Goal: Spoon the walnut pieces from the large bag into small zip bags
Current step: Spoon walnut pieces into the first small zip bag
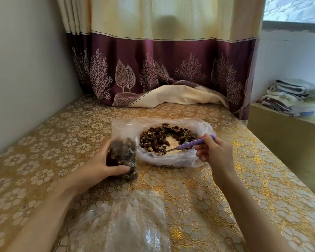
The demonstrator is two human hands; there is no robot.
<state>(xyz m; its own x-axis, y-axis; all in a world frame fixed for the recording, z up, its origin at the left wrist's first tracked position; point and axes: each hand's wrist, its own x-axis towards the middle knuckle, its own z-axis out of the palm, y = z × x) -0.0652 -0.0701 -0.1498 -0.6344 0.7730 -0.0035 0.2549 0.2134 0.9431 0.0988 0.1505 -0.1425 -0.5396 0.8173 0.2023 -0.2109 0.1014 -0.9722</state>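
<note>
Centrally, on a glossy gold tablecloth [225,188] embossed with round flower medallions, sits the large bag [173,157], a thin, crinkled clear plastic sack spread wide open like a shallow bowl. Lumpy dark-brown and tan walnut pieces [158,137] form a ring inside it around a bare pale patch. Just left of the large bag, touching its edge, a small zip bag [123,151] stands upright, its long axis vertical and its open mouth pointing up; it is packed about halfway with walnut pieces. The left hand [105,160] wraps its fingers and thumb round this bag's filled lower part. The right hand [215,151], at the large bag's right rim, pinches the ribbed purple handle of a spoon [189,143]. The spoon lies slanted, handle end up to the right, metal bowl down to the left among the nuts. Nearer than the large bag, flat clear empty bags [135,220] lie on the cloth. Behind it hangs a cream and plum curtain [153,60] with leaf prints.
</note>
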